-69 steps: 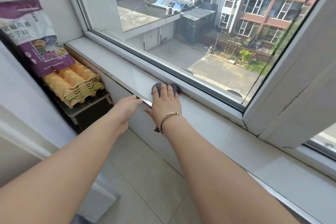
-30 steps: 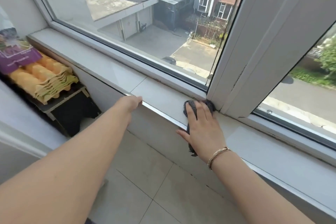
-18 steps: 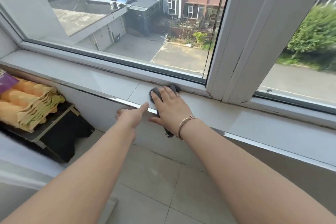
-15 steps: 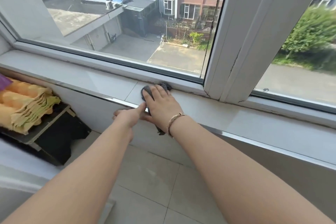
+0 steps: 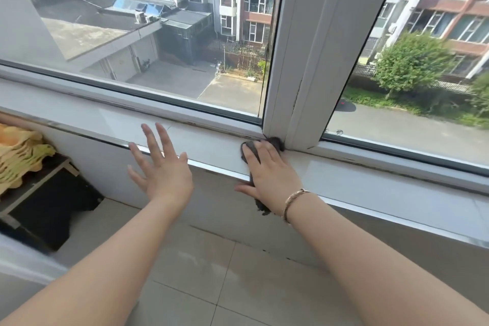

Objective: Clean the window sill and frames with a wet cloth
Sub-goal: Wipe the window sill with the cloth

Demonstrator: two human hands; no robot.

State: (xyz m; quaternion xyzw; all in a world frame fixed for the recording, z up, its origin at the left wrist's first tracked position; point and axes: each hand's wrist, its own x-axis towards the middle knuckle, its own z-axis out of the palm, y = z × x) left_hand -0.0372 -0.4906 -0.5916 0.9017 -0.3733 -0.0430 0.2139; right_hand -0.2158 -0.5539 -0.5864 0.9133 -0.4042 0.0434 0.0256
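Two bare hands out in front, both at the window sill. Right hand flat on top of a dark grey cloth, with straight fingers close together and thumb stretched out to the left. Presses the cloth down without curling around it, so released, not grasping. Thin gold-coloured bracelet on the right wrist.

Cloth on the sill, pushed into the corner where the upright white frame post meets the lower frame rail. Far end of the cloth touching the foot of the post, near end hanging down over the front edge of the sill, below the palm.

Left hand well to the left of the cloth, wide open, all fingers spread and straight, holding nothing. Cannot tell if the fingertips touch the sill or only hover just over its shiny metal edge strip.

Dark dirt line along the joint between sill and rail, on both sides of the post. Large glass pane behind the left hand, with apartment buildings and a paved yard outside.

Lower left, a stack of yellowish egg trays on a low black stand. Light floor tiles under both forearms
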